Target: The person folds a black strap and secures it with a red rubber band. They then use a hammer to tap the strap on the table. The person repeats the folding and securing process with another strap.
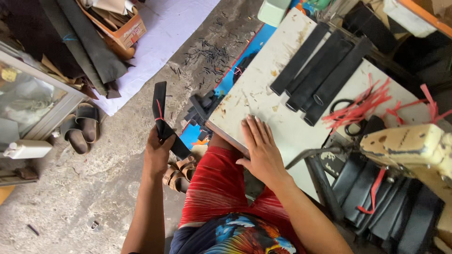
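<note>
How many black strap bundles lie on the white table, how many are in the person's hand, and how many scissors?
Black strap bundles on the white table: 4
Black strap bundle in left hand: 1
Scissors: 1
Total: 6

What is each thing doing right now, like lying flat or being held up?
Left hand: closed around the black strap.
Black strap with a red tie: held up, bent.
Right hand: open, flat on the table.
White worn table: bare at its near corner.
Black rolled strips: lying side by side.
Brown sandals: on the floor, unworn.
</note>
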